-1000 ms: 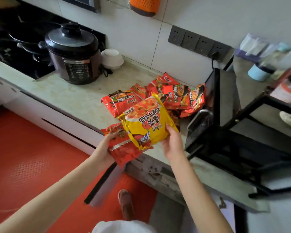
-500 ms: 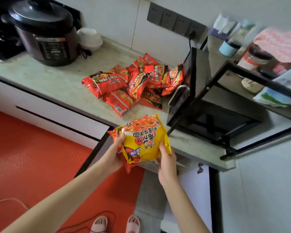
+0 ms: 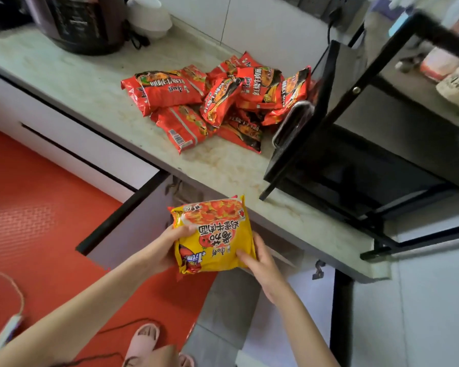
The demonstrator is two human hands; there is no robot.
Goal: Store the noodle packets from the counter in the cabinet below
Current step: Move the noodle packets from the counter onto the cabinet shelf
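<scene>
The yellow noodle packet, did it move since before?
Yes. The yellow packet was up over the counter edge by the red packets; now the left hand and right hand hold it lower, below that edge, beside the open cabinet door.

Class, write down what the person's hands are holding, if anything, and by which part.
Both hands hold the yellow noodle packet: the left hand grips its left edge, and the right hand grips its lower right edge.

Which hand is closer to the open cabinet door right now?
Left. The left hand is beside the cabinet door, gripping the yellow packet; the right hand holds its far edge.
</scene>
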